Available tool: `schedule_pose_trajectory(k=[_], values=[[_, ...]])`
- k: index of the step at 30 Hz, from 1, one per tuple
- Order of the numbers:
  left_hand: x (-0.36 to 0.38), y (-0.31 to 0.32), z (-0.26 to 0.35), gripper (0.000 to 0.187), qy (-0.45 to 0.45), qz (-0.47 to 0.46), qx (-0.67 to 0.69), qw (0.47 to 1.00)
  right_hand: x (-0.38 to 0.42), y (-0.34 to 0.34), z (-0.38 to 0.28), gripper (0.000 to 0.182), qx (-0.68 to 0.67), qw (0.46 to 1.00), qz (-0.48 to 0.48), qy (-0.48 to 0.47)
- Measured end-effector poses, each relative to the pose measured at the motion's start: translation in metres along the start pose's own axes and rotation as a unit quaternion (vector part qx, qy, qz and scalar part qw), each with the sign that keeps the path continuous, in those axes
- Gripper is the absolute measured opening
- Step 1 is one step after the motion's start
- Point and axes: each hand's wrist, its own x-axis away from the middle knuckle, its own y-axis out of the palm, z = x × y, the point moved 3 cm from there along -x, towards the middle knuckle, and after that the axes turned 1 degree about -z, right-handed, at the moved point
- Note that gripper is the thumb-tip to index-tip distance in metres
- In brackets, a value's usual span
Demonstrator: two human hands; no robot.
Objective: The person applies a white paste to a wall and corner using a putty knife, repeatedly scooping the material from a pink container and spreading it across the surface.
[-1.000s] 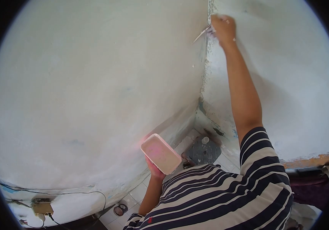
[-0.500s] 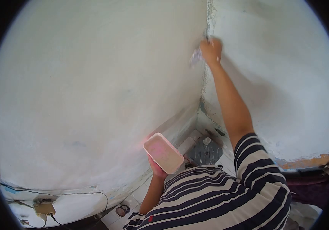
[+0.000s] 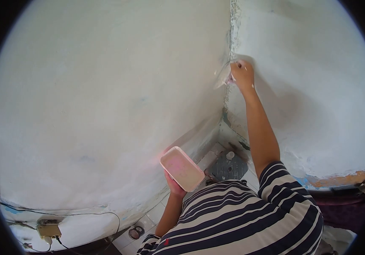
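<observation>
My right hand [image 3: 243, 76] is closed around a paintbrush [image 3: 223, 80]. Its pale, fan-shaped end lies against the left wall beside the corner, and the dark handle end shows at the top of my fist. White spots mark the skin of that hand. Lower down, my left hand [image 3: 173, 185] grips a shallow rectangular tray [image 3: 182, 169] from underneath and the side. A pale layer with a pink tint covers the tray's bottom. Most of my left fingers are hidden behind it.
Two patchy whitish walls meet at a rough, chipped corner [image 3: 234, 32]. A grey slotted plastic stool [image 3: 228, 168] with a small white cup [image 3: 230, 155] stands below. A socket box [image 3: 49, 231] with cables hangs lower left, and a tape roll [image 3: 136, 232] lies on floor tiles.
My right hand has moved down along the corner with the paintbrush and slightly right. The left hand and tray have stayed nearly in place.
</observation>
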Motion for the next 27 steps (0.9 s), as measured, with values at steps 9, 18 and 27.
schedule_pose_trajectory(k=[9,18,27], values=[[0.005,0.003,-0.001,0.063,0.015,0.037,0.008,0.999,0.076,-0.003,0.023,0.015,-0.069,0.986,0.126,-0.079],[0.004,0.002,0.001,0.071,0.013,0.017,-0.012,1.0,0.101,0.059,0.012,0.011,-0.192,0.96,0.178,-0.096],[0.005,-0.019,-0.002,0.07,0.022,0.07,-0.016,0.997,0.092,0.037,0.037,0.013,0.001,0.983,0.173,-0.058]])
